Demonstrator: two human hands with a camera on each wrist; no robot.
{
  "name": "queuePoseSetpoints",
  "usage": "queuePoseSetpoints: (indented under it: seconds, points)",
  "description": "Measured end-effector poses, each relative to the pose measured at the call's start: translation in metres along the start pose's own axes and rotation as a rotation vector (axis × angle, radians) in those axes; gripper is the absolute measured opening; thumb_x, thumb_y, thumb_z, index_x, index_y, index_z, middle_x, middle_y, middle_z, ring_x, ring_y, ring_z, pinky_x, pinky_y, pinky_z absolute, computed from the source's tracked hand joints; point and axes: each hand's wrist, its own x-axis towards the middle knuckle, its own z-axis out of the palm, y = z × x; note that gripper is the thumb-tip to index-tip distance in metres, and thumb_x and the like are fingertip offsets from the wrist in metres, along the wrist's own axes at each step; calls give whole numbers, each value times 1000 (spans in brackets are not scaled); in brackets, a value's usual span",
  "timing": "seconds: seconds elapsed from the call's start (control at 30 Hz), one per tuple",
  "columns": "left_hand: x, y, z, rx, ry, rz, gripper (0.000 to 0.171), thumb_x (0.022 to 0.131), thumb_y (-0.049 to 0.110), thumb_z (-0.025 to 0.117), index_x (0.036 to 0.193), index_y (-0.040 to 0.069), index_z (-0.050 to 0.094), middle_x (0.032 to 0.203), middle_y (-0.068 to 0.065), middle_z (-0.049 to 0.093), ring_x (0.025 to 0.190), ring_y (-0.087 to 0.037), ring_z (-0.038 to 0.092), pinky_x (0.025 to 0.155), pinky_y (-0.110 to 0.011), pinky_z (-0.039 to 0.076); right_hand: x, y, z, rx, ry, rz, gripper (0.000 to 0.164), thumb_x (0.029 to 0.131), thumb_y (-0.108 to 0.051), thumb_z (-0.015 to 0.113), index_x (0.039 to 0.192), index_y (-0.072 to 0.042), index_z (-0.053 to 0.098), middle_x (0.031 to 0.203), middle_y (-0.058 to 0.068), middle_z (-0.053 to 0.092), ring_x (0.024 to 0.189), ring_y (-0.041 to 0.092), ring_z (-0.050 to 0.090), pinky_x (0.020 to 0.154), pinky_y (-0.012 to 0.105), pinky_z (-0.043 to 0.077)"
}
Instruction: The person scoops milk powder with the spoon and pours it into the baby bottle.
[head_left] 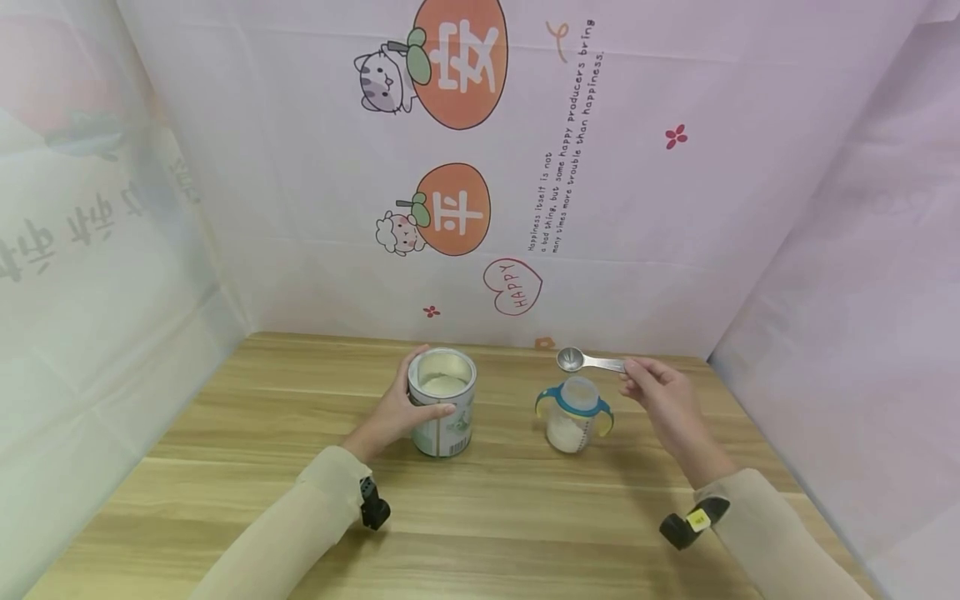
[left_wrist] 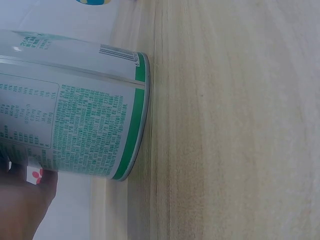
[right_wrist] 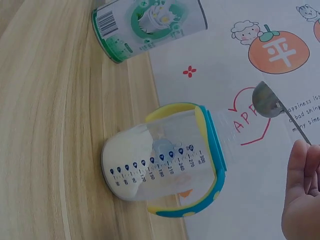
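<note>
My left hand [head_left: 395, 414] grips a milk powder can [head_left: 444, 433] from its left side, thumb across the front and fingers behind. The can stands lidless on the table, and pale powder shows inside. In the right hand [head_left: 663, 404] a metal measuring spoon [head_left: 572, 359] is pinched by the handle end. Its bowl hangs just above the mouth of a baby bottle [right_wrist: 160, 155], and no powder shows in it. Upright and uncapped, the bottle has a blue and yellow collar with two handles and white powder in its lower part. The left wrist view shows the can's printed label [left_wrist: 90, 125].
The wood-grain table [head_left: 480, 525] reaches back to a printed cloth [head_left: 637, 250] hung behind it. More cloth hangs at the left and right sides. Between can and bottle lies a hand-wide stretch of tabletop. A small camera is strapped to each wrist.
</note>
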Motion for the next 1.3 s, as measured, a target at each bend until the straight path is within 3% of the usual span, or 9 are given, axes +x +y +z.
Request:
queuePoseSetpoints:
  seconds: [0.23,0.43,0.53,1.03,1.3]
  points:
    - [-1,1,0,10,-2,-6,109,78,30,89,157,40,15,150,-10,38,137,-38,39,108,-68,28,5,0,16,1,-4,14,14,100,-19,64,105,-6,66,92,-1,60,87,7,60,82,20,54]
    - [-2,2,0,17,-4,-11,110,77,32,89,157,41,15,150,-10,38,137,-38,39,107,-68,28,10,2,35,-3,-8,38,32,101,-18,62,118,10,57,93,1,60,87,8,60,82,20,54]
    - [-2,2,0,14,-8,-5,109,77,31,89,157,41,15,150,-10,38,137,-38,39,107,-67,29,12,2,45,-27,-15,52,35,102,-18,61,119,12,55,94,2,60,86,8,61,82,19,54]
    - [-1,2,0,17,-13,-1,107,80,27,87,157,38,15,151,-14,36,137,-41,38,108,-67,28,17,1,88,-22,-76,57,27,101,-25,63,112,0,62,96,2,59,83,11,59,84,24,54]
    - [-1,6,-2,-10,-33,-3,109,81,17,86,159,33,11,153,-20,33,138,-44,36,109,-66,27,16,1,107,3,-132,10,35,102,-20,61,122,9,57,97,4,59,86,11,59,86,28,55]
